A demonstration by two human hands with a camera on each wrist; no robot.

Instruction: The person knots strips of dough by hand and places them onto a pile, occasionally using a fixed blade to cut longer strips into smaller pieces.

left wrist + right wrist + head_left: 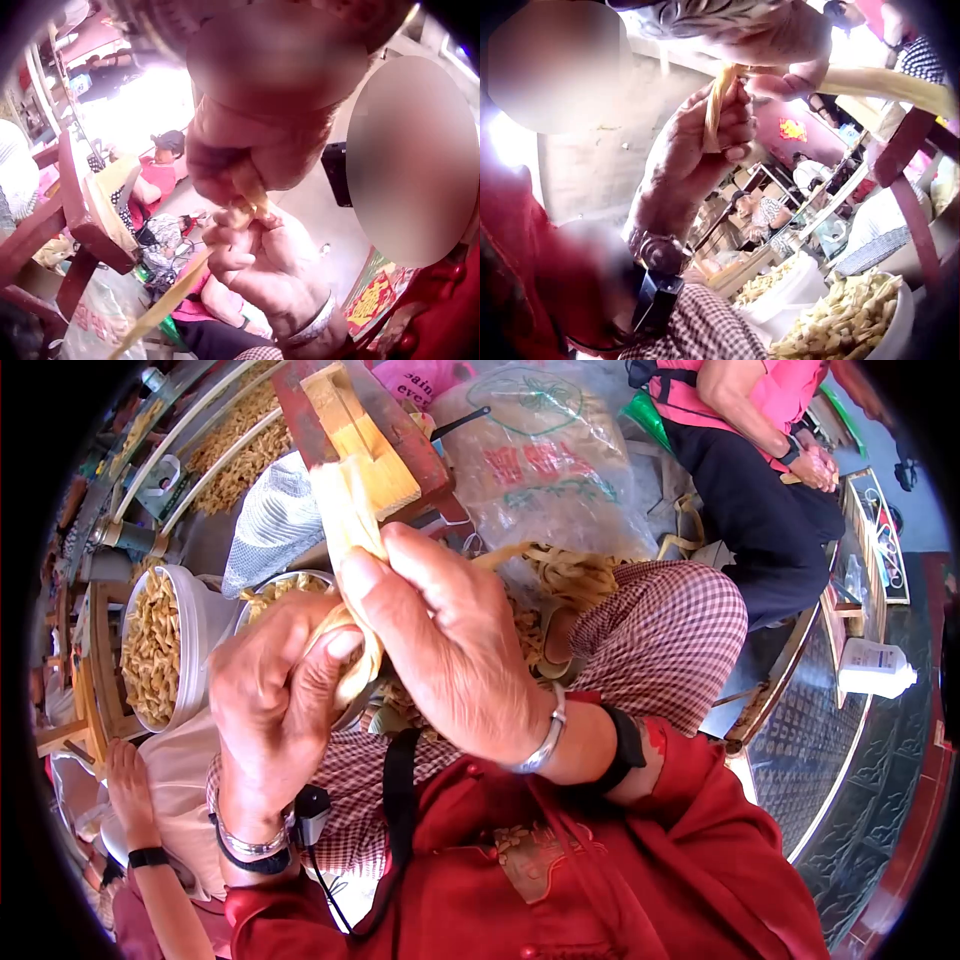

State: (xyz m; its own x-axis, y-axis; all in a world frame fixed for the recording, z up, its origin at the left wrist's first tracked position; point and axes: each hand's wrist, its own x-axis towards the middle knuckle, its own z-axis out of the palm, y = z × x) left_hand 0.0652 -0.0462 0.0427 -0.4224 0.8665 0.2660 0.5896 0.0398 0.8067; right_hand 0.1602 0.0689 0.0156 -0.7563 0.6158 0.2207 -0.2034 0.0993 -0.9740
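Note:
A long, pale yellow, flat fibrous strip [343,510] is bent into a loop between the two hands, above the lap. My left hand [270,695] has curled fingers and pinches the looped end, its thumb lying along the fold. Right beside it, my right hand [455,645] grips the strip between thumb and fingers. The strip's long part runs away from the hands past a wooden block [375,460]. In the right wrist view a short tail [717,112] hangs across the left fingers. Part of the loop is hidden behind the fingers.
The block lies on a red wooden bench [300,400]. White buckets [188,650] of small knotted yellow pieces stand at the left. More strips [570,575] lie by the knee. A clear printed plastic bag [540,450] is ahead, and a seated person [750,460] is at the right.

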